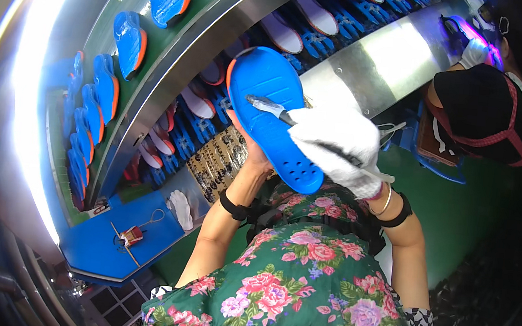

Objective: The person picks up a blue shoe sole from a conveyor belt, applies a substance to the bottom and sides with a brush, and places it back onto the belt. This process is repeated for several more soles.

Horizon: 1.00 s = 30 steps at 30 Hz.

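A blue shoe sole (264, 125) with an orange rim, grooves across its broad end and small holes at its narrow end lies tilted in front of me. My left hand (257, 149), bare, grips it from beneath along its left edge; most of the fingers are hidden behind the sole. Over its middle, my right hand (335, 142) in a white glove is closed around a brush (268, 106). The brush has a dark handle and a pale, wet-looking head whose tip rests on or just above the blue surface.
Several blue soles (128, 43) with orange edges ride on a curved green belt (180, 26) at left. Shoes (316, 14) hang on racks beneath its metal edge. A blue table (122, 237) bears a white glove (180, 210). At right, a co-worker (482, 112) sits near a purple light.
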{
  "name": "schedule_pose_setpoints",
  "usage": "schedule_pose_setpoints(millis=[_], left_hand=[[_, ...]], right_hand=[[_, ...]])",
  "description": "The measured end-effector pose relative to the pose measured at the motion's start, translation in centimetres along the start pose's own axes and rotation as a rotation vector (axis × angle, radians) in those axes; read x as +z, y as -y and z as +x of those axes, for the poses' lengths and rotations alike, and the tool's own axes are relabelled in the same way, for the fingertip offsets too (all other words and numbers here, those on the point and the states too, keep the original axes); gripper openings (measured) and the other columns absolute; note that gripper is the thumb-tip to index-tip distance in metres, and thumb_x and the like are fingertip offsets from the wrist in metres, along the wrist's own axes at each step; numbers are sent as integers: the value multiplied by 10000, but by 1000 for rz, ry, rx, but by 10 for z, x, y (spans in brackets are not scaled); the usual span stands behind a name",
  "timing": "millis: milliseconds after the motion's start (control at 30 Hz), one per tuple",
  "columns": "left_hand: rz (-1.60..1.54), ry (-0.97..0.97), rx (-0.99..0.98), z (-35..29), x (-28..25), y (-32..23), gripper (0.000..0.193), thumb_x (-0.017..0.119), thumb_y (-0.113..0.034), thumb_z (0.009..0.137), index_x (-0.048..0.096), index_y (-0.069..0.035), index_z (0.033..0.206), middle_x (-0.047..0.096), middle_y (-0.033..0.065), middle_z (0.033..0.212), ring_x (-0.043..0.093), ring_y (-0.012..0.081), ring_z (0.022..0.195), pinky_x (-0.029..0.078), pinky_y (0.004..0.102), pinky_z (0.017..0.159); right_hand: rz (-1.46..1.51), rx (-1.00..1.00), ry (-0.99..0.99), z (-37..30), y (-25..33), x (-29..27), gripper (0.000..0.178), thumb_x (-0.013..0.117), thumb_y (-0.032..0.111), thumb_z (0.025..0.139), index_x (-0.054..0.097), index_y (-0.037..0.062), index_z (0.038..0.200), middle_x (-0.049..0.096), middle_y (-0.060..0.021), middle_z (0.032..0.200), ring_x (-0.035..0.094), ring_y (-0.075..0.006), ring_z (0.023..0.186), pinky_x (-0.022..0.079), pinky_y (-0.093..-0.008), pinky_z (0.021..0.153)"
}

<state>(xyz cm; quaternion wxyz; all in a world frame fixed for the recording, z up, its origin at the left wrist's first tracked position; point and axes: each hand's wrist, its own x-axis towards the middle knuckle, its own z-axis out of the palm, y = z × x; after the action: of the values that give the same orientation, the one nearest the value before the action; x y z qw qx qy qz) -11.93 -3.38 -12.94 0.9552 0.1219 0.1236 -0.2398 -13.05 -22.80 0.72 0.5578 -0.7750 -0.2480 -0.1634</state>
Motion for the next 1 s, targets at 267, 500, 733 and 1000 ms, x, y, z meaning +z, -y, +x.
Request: schedule_pose_setpoints(millis=[267,500,733,1000], left_hand=[[346,-108,175,3,-68,-22,1187,428,-969,759,353,-75,1536,537,179,1426,572,358,1252,486,523,1075],[248,270,4,14,30,-14,1287,321,-1071,640,551,43,1241,670,204,951,673,327,827,578,453,724],[261,243,47,18,38,-19,1248,389,-1080,588,574,37,1113,619,161,846,598,276,782,545,443,734],[58,338,156,25,41,-21,1137,477,-1038,624,499,-1,1090,583,124,923,499,218,796,448,374,768]], right_hand=[[214,3,10,-7,-7,6,217,828,5,743,792,69,947,779,-132,979,739,-279,840,587,-370,774],[25,-136,112,-18,2,14,204,807,31,773,796,68,973,777,-115,1004,732,-264,854,580,-379,770],[-101,-161,51,-29,2,9,228,796,23,792,786,61,1016,771,-113,1035,730,-265,892,576,-372,804],[284,142,-47,-36,0,11,269,822,-29,746,787,71,992,768,-121,963,731,-261,857,579,-349,753]])
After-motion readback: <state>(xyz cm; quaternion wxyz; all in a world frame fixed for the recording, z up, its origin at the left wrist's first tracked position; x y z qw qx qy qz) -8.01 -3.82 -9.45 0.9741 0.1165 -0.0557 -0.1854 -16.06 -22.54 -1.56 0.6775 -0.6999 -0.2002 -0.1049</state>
